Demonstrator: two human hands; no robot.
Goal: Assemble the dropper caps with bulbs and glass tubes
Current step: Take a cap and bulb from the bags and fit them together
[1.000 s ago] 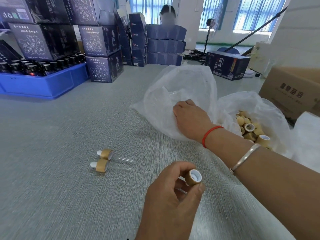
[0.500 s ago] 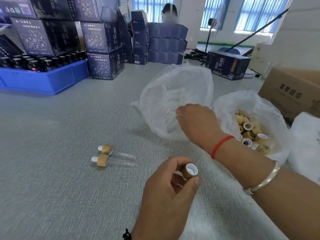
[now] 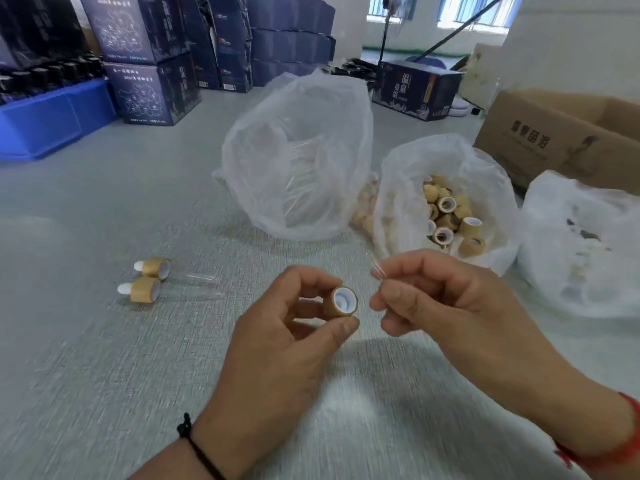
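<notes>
The left hand (image 3: 277, 341) pinches a tan cap (image 3: 341, 303) with its white-lined opening turned toward the right hand (image 3: 446, 306) — likely so the glass tube (image 3: 375, 268), gripped in those right fingertips just beside it, can go straight in. Two finished droppers (image 3: 149, 280) lie aside on the bench (image 3: 86, 358), clear of the work.

The characters 温泉苗浴 are printed in white on the dark blue box (image 3: 417, 93) at the back, similar characters are seen on the brown carton (image 3: 540, 140), and the small print on the stacked dark boxes (image 3: 152, 91) cannot be read.
</notes>
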